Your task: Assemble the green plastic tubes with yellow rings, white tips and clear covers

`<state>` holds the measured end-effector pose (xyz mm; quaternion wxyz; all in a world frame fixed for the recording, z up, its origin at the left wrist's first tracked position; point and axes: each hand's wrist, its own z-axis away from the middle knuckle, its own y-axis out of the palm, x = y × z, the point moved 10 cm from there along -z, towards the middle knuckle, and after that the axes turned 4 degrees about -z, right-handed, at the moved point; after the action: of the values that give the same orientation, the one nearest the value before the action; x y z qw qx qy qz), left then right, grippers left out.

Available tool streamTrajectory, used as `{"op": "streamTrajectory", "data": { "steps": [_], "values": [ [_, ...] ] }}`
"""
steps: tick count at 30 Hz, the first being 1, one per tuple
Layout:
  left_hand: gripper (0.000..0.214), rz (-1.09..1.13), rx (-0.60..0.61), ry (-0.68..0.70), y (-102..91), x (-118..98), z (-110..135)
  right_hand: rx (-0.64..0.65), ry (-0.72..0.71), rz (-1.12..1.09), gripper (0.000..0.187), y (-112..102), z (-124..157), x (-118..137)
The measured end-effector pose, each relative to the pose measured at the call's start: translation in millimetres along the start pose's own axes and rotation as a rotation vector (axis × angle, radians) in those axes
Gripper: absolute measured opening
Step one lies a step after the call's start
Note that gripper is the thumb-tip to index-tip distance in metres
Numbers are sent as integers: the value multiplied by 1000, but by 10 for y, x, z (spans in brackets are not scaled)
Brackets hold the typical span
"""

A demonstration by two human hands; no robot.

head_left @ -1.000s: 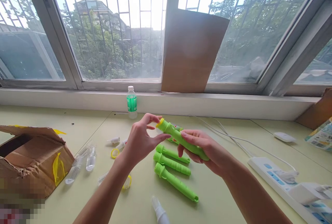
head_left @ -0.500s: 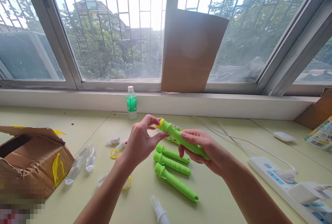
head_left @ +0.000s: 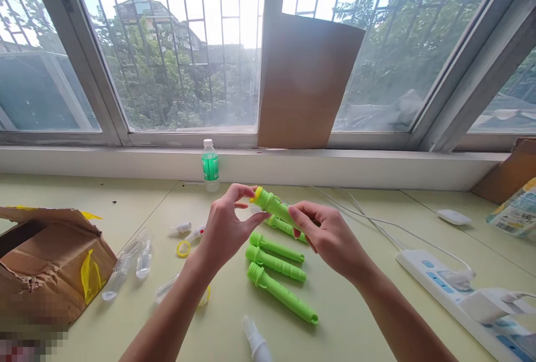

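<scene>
A green plastic tube (head_left: 274, 204) with a threaded end is held tilted above the table. My right hand (head_left: 335, 233) is closed round its lower part and hides that end. A yellow ring (head_left: 256, 194) sits at the threaded end. My left hand (head_left: 230, 219) has its fingertips on this ring and its thumb near the underside of the tube. Below lie several more green tubes (head_left: 282, 295), roughly parallel, their threaded ends towards the left. One of them is partly hidden behind my right hand.
Clear plastic tubes (head_left: 144, 258), a loose yellow ring (head_left: 183, 248) and small white parts (head_left: 181, 228) lie at left beside a cardboard box (head_left: 54, 256). A white piece (head_left: 256, 339) is at the front. A bottle (head_left: 210, 166) stands behind; a power strip (head_left: 444, 295) with cables lies right.
My right hand has turned and shifted its hold on the green tube, now covering its lower end. My left hand stays at the yellow ring. The view has shifted slightly.
</scene>
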<state>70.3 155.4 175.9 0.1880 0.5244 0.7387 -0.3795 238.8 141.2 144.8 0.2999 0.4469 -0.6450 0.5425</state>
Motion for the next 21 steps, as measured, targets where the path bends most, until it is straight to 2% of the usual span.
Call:
{"op": "streamTrajectory", "data": {
  "steps": [4, 10, 13, 21],
  "values": [
    [25, -4, 0, 16, -4, -4, 2, 64, 64, -117, 45, 73, -11, -87],
    [28, -13, 36, 3, -5, -8, -2, 210, 236, -348, 45, 222, 16, -204],
    [29, -5, 63, -2, 11, -9, -6, 231, 308, -410, 42, 242, 29, -243],
    [26, -21, 63, -43, 46, 43, 4, 260, 275, -334, 36, 230, 27, -199]
  ]
}}
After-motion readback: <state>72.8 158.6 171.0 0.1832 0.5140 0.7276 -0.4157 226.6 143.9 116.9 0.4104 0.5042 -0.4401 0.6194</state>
